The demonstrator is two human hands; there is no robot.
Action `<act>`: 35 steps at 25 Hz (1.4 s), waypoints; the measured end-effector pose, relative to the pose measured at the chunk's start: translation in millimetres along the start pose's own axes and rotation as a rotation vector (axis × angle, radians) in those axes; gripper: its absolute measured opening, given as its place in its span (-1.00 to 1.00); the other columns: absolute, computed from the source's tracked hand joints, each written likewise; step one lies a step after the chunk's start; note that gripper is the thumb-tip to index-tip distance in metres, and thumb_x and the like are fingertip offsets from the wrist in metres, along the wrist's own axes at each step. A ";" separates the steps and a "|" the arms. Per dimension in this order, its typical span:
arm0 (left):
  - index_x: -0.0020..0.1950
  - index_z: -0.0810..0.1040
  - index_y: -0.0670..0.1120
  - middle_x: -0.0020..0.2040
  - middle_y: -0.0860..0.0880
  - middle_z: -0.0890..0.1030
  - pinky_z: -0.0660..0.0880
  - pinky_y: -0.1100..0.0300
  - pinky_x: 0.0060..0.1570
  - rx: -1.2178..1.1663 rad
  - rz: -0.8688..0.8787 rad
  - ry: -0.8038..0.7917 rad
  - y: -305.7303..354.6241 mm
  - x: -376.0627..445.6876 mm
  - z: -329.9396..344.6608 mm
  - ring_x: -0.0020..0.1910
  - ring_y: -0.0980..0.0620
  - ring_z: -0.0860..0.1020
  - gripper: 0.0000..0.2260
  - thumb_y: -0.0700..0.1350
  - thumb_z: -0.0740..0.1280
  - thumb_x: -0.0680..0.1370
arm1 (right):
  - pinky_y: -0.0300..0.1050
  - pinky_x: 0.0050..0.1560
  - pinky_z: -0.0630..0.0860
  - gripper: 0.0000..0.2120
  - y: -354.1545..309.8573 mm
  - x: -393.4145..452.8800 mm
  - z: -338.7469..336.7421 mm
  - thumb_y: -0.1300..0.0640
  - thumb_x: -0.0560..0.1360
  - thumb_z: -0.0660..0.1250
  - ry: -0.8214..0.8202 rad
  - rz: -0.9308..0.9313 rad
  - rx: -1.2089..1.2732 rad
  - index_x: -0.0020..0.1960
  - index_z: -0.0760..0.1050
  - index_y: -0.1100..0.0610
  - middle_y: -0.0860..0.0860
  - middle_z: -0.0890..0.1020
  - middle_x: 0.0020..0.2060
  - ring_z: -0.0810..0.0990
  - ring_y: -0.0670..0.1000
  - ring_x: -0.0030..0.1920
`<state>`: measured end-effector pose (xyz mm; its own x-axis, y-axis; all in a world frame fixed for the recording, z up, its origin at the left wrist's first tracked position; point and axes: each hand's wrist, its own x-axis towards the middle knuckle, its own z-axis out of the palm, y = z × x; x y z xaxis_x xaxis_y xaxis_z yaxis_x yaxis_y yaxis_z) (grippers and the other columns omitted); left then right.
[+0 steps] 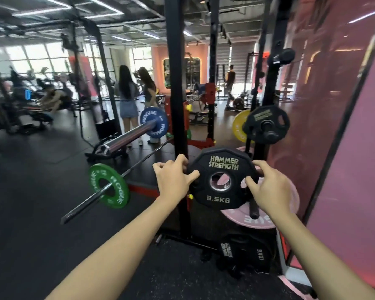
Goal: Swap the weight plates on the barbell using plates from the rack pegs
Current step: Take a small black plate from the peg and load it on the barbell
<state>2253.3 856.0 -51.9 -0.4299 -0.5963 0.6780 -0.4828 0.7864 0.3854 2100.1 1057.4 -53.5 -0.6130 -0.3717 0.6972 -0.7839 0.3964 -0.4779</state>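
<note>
Both hands hold a small black plate (222, 177) that reads 2.5KG. It sits low and a bit right of the middle of the view. The left hand (172, 180) grips its edge at 9 o'clock, fingers curled over the rim. The right hand (268, 187) grips it at 3 o'clock, fingers curled round the rim.

Just behind the plate, at 4 o'clock, a pink plate (264, 217) hangs on a rack peg (253, 210) that pokes out toward us. A black rack post (178, 83) stands right behind the left hand. At 1 o'clock, another black plate (266, 122) hangs on a higher peg, with a yellow plate (239, 126) behind it.

At 9 o'clock, well apart from the hands, a thin barbell (136, 163) carries a green plate (108, 185). Farther up, a thick bar (130, 135) holds a blue plate (154, 124).

On the floor at 6 o'clock leans a dark 15KG plate (245, 254). A pink wall (344, 148) fills the right side. Some people (128, 94) stand far back.
</note>
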 end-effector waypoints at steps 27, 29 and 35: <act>-0.13 0.45 0.09 -0.30 0.12 0.57 0.19 0.06 0.06 -0.130 -0.229 0.037 -385.1 146.6 -83.0 -0.19 0.03 0.50 -0.77 0.13 0.44 0.38 | 0.04 0.01 0.48 -0.66 -302.9 48.9 311.1 0.03 0.38 0.44 -0.112 0.002 0.054 0.14 0.52 -0.05 -0.04 0.66 -0.16 0.59 0.11 -0.04; -0.14 0.44 0.11 -0.30 0.12 0.56 0.19 0.08 0.04 -0.177 -0.237 0.055 -389.8 150.6 -74.6 -0.21 0.06 0.47 -0.78 0.12 0.44 0.38 | 0.04 0.00 0.48 -0.66 -304.8 53.3 314.4 0.04 0.38 0.44 -0.113 -0.002 0.033 0.15 0.53 -0.03 -0.02 0.66 -0.16 0.59 0.12 -0.05; -0.13 0.40 0.10 -0.28 0.10 0.56 0.17 0.07 0.04 -0.207 -0.167 0.025 -408.3 163.0 -58.0 -0.20 0.00 0.46 -0.79 0.12 0.41 0.42 | 0.06 0.04 0.43 -0.66 -306.6 53.5 328.9 0.08 0.37 0.45 -0.089 -0.012 0.029 0.13 0.53 0.04 -0.01 0.65 -0.18 0.60 0.11 -0.08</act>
<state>2424.6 447.2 -62.4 -0.3375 -0.7181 0.6086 -0.3780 0.6955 0.6111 2275.1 639.9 -45.4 -0.6086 -0.4500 0.6535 -0.7932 0.3677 -0.4855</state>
